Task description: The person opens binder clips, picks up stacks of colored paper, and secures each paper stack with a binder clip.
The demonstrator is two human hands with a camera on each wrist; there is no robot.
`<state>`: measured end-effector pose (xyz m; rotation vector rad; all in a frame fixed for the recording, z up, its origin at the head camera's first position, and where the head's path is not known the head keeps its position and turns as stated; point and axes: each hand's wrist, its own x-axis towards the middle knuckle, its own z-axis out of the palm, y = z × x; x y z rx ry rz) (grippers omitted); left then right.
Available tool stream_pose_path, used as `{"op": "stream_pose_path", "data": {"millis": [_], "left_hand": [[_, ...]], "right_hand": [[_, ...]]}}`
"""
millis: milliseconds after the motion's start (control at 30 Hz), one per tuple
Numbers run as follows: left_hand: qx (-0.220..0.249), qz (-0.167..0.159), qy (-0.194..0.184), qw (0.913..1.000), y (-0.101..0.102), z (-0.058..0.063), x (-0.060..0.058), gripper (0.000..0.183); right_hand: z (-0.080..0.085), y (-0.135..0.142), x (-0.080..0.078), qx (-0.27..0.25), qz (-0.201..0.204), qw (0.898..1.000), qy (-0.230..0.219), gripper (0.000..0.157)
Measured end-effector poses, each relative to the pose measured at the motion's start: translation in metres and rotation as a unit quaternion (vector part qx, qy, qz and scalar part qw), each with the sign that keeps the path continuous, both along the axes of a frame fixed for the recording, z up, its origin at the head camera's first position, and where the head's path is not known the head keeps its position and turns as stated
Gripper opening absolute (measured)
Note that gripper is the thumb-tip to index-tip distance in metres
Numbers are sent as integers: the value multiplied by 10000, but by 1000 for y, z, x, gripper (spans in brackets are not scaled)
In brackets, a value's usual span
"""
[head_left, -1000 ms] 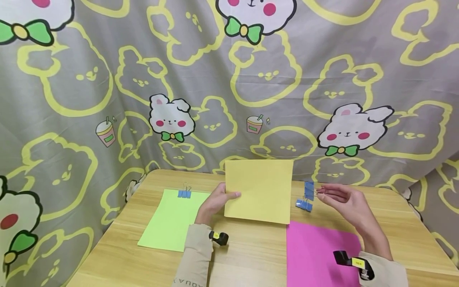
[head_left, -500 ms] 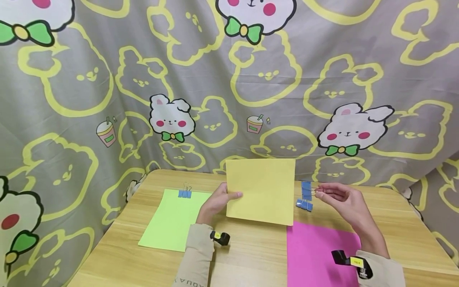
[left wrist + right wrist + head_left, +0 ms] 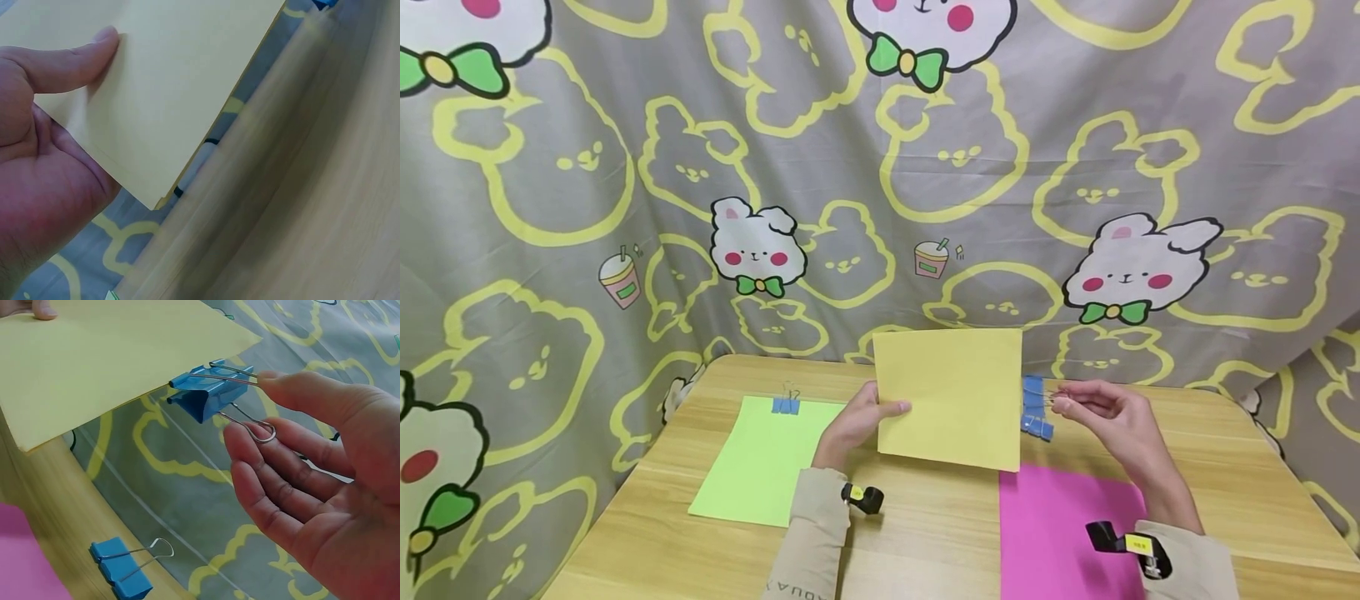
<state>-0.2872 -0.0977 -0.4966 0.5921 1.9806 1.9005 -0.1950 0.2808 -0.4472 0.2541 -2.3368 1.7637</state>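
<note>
My left hand (image 3: pixel 853 423) grips yellow sheets of paper (image 3: pixel 951 400) by their left edge, thumb in front, and holds them raised and tilted above the table. In the left wrist view the sheets' edges show slightly uneven at one corner. With thumb and fingers on its wire handles, my right hand (image 3: pixel 1123 429) pinches a blue binder clip (image 3: pixel 215 394). Its mouth faces the right edge of the yellow paper (image 3: pixel 106 356), right beside it; I cannot tell whether the clip's lips are around the edge. A second blue binder clip (image 3: pixel 122 569) lies on the table below.
Green paper (image 3: pixel 760 467) lies at the left with a blue binder clip (image 3: pixel 786 406) on its top edge. Pink paper (image 3: pixel 1063 533) is at the right front, under my right forearm. A patterned curtain (image 3: pixel 842 167) hangs behind the wooden table (image 3: pixel 925 550).
My right hand has moved the binder clip left, up to the yellow paper's right edge. The yellow paper has shifted slightly right.
</note>
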Motion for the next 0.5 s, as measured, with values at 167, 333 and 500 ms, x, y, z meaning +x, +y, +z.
{"op": "stream_pose_path", "data": {"millis": [167,333,500], "left_hand": [[54,-35,-53,10000,2,1,0,41],[26,-56,-60,10000,3,0,0,39],[-223,52,9,9997,6,1,1,31]], "right_hand": [[0,-3,-1,-233,221,9995,45,37],[-2,-4,-3,-426,396,9983,100,35],[-4,-5,-5,-510,495,9974,121,34]]}}
